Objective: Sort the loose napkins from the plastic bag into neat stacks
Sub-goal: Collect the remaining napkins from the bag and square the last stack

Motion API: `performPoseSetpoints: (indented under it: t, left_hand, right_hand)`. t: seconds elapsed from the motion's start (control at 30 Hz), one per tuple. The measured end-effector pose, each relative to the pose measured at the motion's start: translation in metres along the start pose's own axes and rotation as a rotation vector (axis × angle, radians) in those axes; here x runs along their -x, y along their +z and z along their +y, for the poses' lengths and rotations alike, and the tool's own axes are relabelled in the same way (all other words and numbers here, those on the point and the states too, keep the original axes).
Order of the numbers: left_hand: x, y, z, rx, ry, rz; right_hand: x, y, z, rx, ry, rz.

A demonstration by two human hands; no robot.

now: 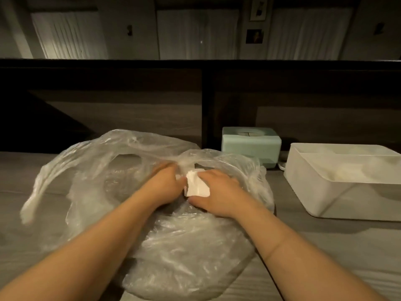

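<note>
Both hands gripping: right hand (pixel 213 192) and left hand (pixel 166 181) pinching folded napkin (pixel 196 184) over plastic bag (pixel 121 181), mid-bench; advise squaring edges before stacking.

both hands (pixel 168 181) hold napkin (pixel 197 183) | over plastic bag (pixel 173 246) | white bin (pixel 338 192) right

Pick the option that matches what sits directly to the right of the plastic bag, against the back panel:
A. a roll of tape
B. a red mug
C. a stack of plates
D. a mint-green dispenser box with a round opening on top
D: a mint-green dispenser box with a round top opening stands just right of the plastic bag, left of the white bin.
</note>
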State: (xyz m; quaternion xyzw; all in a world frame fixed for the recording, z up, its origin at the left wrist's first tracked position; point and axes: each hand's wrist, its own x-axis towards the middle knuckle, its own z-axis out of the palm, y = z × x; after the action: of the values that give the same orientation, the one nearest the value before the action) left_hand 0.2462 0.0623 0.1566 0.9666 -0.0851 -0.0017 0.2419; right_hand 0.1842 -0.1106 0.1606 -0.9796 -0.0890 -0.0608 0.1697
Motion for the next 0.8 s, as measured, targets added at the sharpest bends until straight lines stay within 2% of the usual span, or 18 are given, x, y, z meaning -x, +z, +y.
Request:
performPoseSetpoints:
  t: [0.13, 0.23, 0.4, 0.63, 0.8]
  left_hand:
    - [-0.007, 0.008, -0.008, -0.111, 0.065, -0.057]
    - [-0.009, 0.004, -0.009, -0.125, 0.11, -0.074]
    - [-0.005, 0.001, -0.007, -0.13, 0.157, -0.03]
    - [-0.008, 0.001, -0.012, -0.021, 0.21, 0.002]
    - [-0.011, 0.004, -0.012, 0.052, 0.222, 0.083]
  right_hand:
    - [-0.001, -0.003, 0.006, 0.003, -0.002, 0.0]
    - [-0.005, 0.001, 0.011, 0.048, -0.009, 0.068]
    - [-0.012, 0.01, 0.01, 0.104, -0.008, 0.153]
    - [-0.02, 0.018, 0.009, 0.083, -0.009, 0.24]
    - [-0.017, 0.009, 0.015, -0.036, 0.036, 0.313]
